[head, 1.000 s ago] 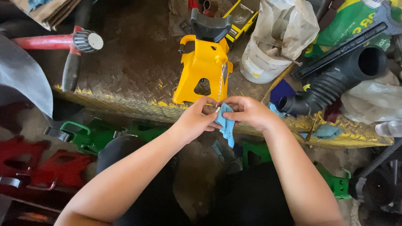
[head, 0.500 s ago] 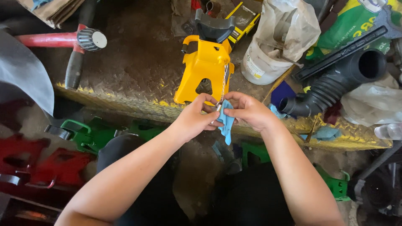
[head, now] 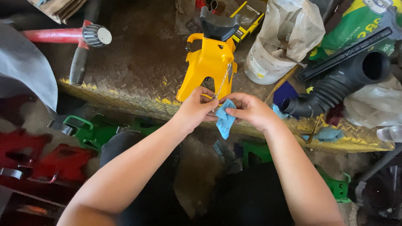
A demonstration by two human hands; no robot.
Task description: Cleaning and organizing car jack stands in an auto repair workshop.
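Observation:
A yellow jack stand (head: 208, 67) with a black saddle on top stands on a dirty metal tread plate (head: 138, 71). A thin chain (head: 223, 80) hangs down its front. My left hand (head: 197, 108) pinches the chain's lower end, where a small pin seems to hang. My right hand (head: 250, 109) holds a small blue cloth (head: 225, 121) against that same spot. Both hands meet just in front of the stand's base, over the plate's yellow edge.
A red-handled tool with a black knob (head: 83, 35) lies at the back left. A white bucket in a plastic bag (head: 276, 46) and a black ribbed hose (head: 335, 88) sit to the right. Green stands (head: 90, 129) and red stands (head: 37, 155) lie below the plate.
The hands stay together at the chain's end with the cloth; they have shifted only slightly against the stand's base.

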